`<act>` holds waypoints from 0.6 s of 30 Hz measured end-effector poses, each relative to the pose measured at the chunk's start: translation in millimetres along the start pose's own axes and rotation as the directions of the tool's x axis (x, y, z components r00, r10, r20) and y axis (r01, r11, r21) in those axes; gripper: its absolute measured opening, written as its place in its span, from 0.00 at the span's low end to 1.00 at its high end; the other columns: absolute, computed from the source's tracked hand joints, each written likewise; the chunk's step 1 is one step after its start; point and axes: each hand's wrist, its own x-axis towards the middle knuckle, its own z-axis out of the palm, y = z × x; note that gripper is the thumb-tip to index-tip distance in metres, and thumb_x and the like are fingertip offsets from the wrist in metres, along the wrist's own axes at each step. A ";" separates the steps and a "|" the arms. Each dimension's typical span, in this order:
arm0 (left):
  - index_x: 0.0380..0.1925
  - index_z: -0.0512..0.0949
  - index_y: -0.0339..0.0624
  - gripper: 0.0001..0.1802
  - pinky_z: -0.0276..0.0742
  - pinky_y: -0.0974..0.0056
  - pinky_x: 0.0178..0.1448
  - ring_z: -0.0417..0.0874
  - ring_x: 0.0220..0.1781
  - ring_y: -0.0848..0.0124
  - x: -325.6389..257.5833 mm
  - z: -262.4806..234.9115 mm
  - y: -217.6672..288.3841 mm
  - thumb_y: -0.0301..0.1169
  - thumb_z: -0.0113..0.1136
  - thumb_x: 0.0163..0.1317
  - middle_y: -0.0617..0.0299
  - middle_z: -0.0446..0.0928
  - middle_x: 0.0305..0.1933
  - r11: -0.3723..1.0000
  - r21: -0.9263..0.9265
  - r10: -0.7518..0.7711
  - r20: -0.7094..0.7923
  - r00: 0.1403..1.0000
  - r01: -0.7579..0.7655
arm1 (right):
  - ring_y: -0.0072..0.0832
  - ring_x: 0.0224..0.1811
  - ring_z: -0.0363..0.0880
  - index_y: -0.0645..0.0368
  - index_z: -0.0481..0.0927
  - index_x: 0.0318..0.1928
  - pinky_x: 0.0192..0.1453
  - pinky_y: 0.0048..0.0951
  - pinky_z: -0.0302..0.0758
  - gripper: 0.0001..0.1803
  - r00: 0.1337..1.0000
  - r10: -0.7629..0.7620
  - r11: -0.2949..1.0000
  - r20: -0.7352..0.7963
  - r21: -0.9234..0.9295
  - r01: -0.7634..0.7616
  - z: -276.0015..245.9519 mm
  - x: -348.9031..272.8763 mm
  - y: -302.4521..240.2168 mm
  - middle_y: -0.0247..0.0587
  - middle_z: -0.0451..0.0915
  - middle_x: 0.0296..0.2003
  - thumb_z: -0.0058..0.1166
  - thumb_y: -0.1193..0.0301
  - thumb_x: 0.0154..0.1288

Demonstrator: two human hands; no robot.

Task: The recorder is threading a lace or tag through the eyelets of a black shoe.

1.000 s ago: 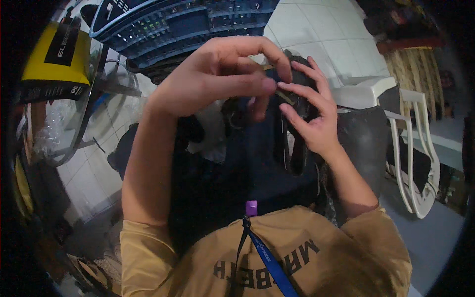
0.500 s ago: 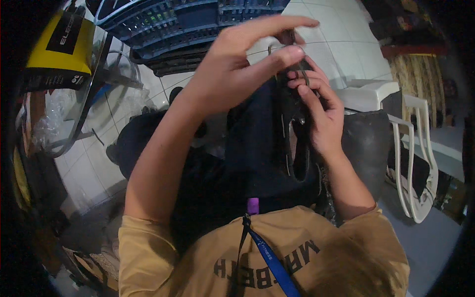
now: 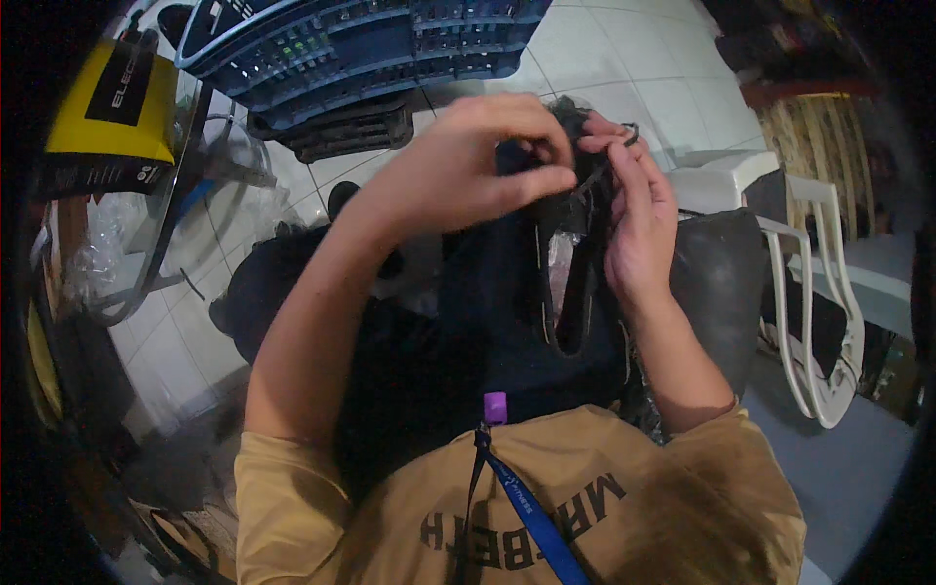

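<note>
Black fabric [image 3: 507, 322] lay across my lap, its strap [image 3: 577, 283] hanging looped; my left hand [image 3: 468, 166] pinched the strap's top shut, my right hand [image 3: 639, 214] gripped it beside; beyond, blue crate [image 3: 361, 44] on tiled floor [image 3: 604, 49].

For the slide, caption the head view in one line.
Left hand and right hand pinch a black strap above dark fabric, white plastic chair alongside.
</note>
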 end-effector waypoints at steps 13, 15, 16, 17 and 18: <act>0.42 0.92 0.37 0.07 0.78 0.61 0.60 0.85 0.51 0.67 -2.5 18.4 -0.6 0.26 0.79 0.66 0.60 0.86 0.44 0.956 -0.246 -0.164 0.012 0.986 0.162 | 0.33 0.61 0.85 0.64 0.91 0.54 0.69 0.33 0.77 0.11 0.972 -0.055 0.956 0.227 -0.268 0.116 -37.6 19.4 -25.9 0.44 0.88 0.54 0.65 0.71 0.79; 0.43 0.92 0.37 0.07 0.78 0.61 0.60 0.85 0.52 0.68 -2.3 20.3 1.8 0.26 0.79 0.67 0.61 0.86 0.44 0.948 -0.256 -0.193 0.010 0.981 0.189 | 0.36 0.60 0.87 0.62 0.92 0.50 0.67 0.35 0.79 0.09 0.936 -0.093 0.854 0.340 -0.456 0.250 -51.3 14.8 -30.7 0.44 0.89 0.53 0.69 0.72 0.74; 0.43 0.92 0.37 0.07 0.77 0.61 0.61 0.85 0.52 0.68 -2.2 21.8 2.7 0.27 0.79 0.67 0.61 0.86 0.44 0.940 -0.265 -0.221 0.006 0.975 0.215 | 0.36 0.60 0.87 0.62 0.92 0.50 0.67 0.35 0.79 0.09 0.936 -0.094 0.855 0.338 -0.455 0.250 -52.1 8.6 -32.8 0.44 0.89 0.53 0.69 0.72 0.74; 0.43 0.92 0.37 0.07 0.77 0.61 0.61 0.85 0.52 0.68 -1.8 23.7 3.1 0.27 0.79 0.67 0.61 0.86 0.44 0.940 -0.264 -0.221 0.008 0.975 0.215 | 0.38 0.60 0.87 0.62 0.91 0.48 0.67 0.37 0.80 0.08 0.937 -0.089 0.810 0.338 -0.522 0.266 -53.1 -0.2 -35.7 0.44 0.89 0.53 0.71 0.73 0.71; 0.43 0.92 0.37 0.07 0.77 0.62 0.62 0.85 0.53 0.69 -1.4 26.3 3.3 0.28 0.78 0.68 0.61 0.87 0.45 0.942 -0.258 -0.224 -0.017 0.974 0.213 | 0.39 0.60 0.88 0.62 0.91 0.46 0.66 0.38 0.80 0.08 0.938 -0.084 0.761 0.337 -0.586 0.279 -54.0 -6.0 -37.1 0.44 0.89 0.52 0.72 0.74 0.69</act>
